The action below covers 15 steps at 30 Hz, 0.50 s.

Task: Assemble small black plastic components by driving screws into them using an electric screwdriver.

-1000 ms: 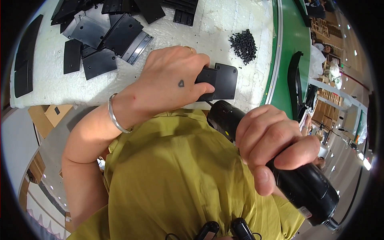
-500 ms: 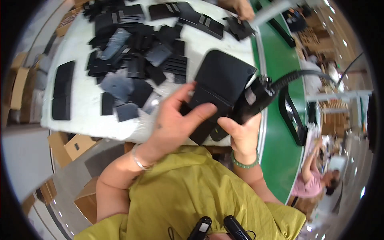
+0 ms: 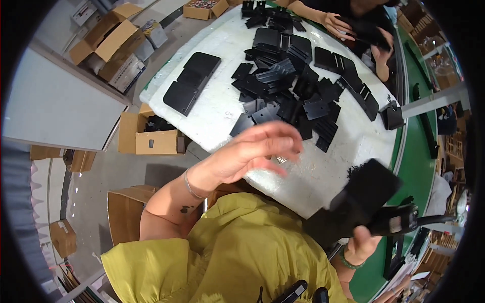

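While my left hand (image 3: 252,154) hangs open and empty above the near edge of the white foam-topped table (image 3: 222,108), fingers loosely spread, my right hand (image 3: 365,241) sits low by the green conveyor (image 3: 422,151). It is closed around a dark power tool (image 3: 404,220), and a flat, matte black plastic panel (image 3: 359,201), blurred, lies against it; I cannot tell which fingers pinch the panel. Beyond lies a heap of black moulded plates (image 3: 295,88).
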Each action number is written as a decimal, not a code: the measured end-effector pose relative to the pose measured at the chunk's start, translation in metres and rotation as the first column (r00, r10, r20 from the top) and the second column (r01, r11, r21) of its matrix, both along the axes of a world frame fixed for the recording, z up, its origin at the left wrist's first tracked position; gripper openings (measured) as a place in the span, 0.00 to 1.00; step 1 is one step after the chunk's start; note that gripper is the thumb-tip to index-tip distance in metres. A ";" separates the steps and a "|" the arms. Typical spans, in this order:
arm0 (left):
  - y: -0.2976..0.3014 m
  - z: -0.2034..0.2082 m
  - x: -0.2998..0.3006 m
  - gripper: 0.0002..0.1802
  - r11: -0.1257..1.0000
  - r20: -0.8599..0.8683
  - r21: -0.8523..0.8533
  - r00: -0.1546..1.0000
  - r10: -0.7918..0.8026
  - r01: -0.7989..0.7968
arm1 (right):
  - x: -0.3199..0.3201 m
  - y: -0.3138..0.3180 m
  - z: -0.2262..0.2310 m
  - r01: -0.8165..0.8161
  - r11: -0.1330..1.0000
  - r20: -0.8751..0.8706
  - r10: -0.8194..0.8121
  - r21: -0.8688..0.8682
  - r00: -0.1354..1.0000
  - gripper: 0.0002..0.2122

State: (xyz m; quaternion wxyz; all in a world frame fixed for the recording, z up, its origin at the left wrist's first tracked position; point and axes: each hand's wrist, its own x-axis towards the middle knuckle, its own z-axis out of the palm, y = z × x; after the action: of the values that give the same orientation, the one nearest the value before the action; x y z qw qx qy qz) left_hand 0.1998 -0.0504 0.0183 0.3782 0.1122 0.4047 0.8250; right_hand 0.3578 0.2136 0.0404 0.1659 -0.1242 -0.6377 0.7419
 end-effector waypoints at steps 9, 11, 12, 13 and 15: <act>-0.023 -0.015 0.023 0.06 0.889 -0.258 -0.097 0.874 0.411 -0.447 | -0.053 -0.026 -0.003 -0.250 0.966 0.065 0.246 0.068 0.967 0.34; -0.064 -0.012 -0.003 0.10 0.592 -0.422 -0.171 0.602 0.678 -0.787 | -0.053 -0.016 -0.004 -0.135 0.989 0.040 0.133 0.056 0.990 0.32; -0.093 -0.018 -0.013 0.10 0.547 -0.403 -0.257 0.603 0.688 -0.796 | -0.052 -0.011 -0.004 -0.096 0.995 0.046 0.095 0.018 0.994 0.30; -0.118 -0.026 -0.020 0.10 0.473 -0.351 -0.321 0.567 0.745 -0.821 | -0.052 -0.009 -0.005 -0.066 0.998 0.052 0.067 -0.022 0.996 0.28; -0.139 -0.037 -0.029 0.11 0.449 -0.280 -0.330 0.541 0.793 -0.830 | -0.052 -0.007 -0.008 -0.063 0.996 0.052 0.066 -0.060 0.996 0.28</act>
State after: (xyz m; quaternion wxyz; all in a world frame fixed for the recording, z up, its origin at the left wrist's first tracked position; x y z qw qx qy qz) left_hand 0.1710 -0.1895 -0.0190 -0.0648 -0.1454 0.5933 0.7891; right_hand 0.3059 0.2064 0.0322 0.1207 -0.1283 -0.6238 0.7615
